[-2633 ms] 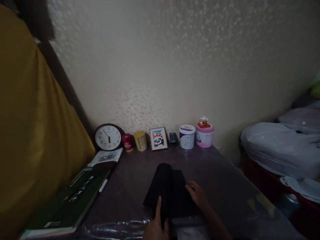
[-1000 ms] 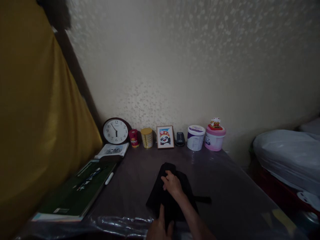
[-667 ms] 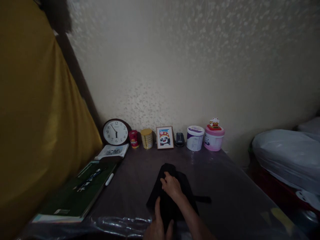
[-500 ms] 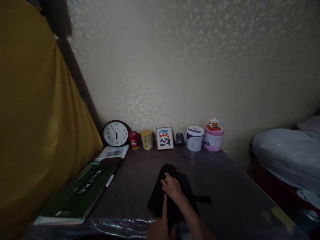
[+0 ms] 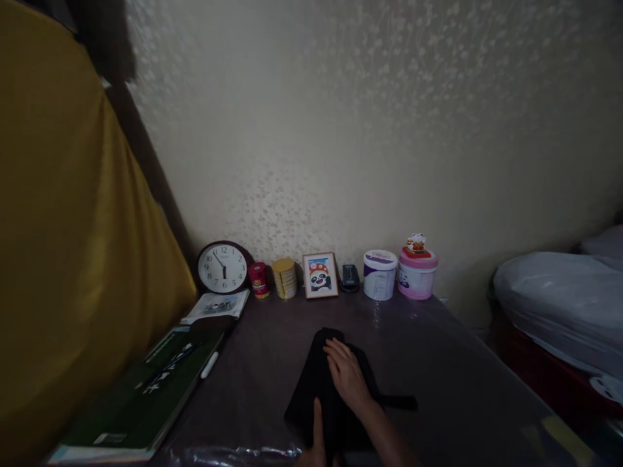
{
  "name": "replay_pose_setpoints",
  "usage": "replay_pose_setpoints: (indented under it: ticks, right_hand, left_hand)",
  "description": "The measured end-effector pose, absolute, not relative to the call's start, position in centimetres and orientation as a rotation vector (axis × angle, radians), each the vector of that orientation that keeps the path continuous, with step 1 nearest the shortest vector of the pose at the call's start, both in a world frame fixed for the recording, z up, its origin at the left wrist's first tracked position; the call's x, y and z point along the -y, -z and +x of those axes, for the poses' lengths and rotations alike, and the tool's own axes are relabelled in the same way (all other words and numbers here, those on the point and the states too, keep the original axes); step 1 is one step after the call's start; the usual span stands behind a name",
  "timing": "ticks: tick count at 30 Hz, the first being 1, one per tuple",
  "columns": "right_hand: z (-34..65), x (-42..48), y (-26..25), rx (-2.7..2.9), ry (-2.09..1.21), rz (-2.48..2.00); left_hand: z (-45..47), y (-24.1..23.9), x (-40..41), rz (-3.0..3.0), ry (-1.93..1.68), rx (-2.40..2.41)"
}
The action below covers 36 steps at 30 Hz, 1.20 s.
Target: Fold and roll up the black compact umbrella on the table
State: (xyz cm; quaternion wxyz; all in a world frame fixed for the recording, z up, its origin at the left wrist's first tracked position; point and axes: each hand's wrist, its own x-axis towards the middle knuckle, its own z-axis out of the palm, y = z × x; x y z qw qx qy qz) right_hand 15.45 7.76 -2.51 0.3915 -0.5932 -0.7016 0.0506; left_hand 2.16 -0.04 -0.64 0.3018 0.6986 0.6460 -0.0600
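A folded black cloth [image 5: 311, 389] lies on the dark table [image 5: 263, 350] in front of me, with a black strip [image 5: 399, 402] sticking out to its right. My right hand [image 5: 348, 373] rests flat on the cloth's upper part, fingers stretched out and close together. Only a finger or thumb of my left hand [image 5: 317, 434] shows at the bottom edge, pressed on the cloth's near part; the rest of that hand is out of frame.
Along the wall stand a clock [image 5: 221, 267], a red tin [image 5: 258, 280], a gold tin [image 5: 284, 277], a panda picture [image 5: 320, 275], a dark gadget [image 5: 350, 277], a white tub [image 5: 379, 274] and a pink tub [image 5: 416, 273]. Books [image 5: 146, 395] lie left; yellow fabric [image 5: 63, 272] hangs beside them. A wrapped bundle [image 5: 559, 305] sits right.
My right hand went from the cloth's right edge onto its middle and now lies flat with straight fingers. My left hand has slid lower out of view. The black strip appeared at right.
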Motion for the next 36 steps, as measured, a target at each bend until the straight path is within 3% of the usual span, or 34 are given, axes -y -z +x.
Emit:
replay_pose_setpoints:
  ticks: [6,26,31,36]
  right_hand:
    - [17.3,-12.5,0.9,1.698,-0.071,-1.774]
    - [11.9,1.2,0.7,2.174,-0.315,-1.152]
    - [12.9,-1.4,1.0,1.927,-0.375,-1.309]
    - [17.8,-4.3,2.1,1.308,-0.411,-1.472]
  left_hand:
    - [2.2,1.1,-0.1,1.874,0.141,-1.729]
    - [0.9,3.1,0.0,1.914,0.062,-1.608]
    - [1.2,1.6,0.5,1.921,0.101,-1.639]
    - [1.5,0.0,1.1,1.949,0.113,-1.672]
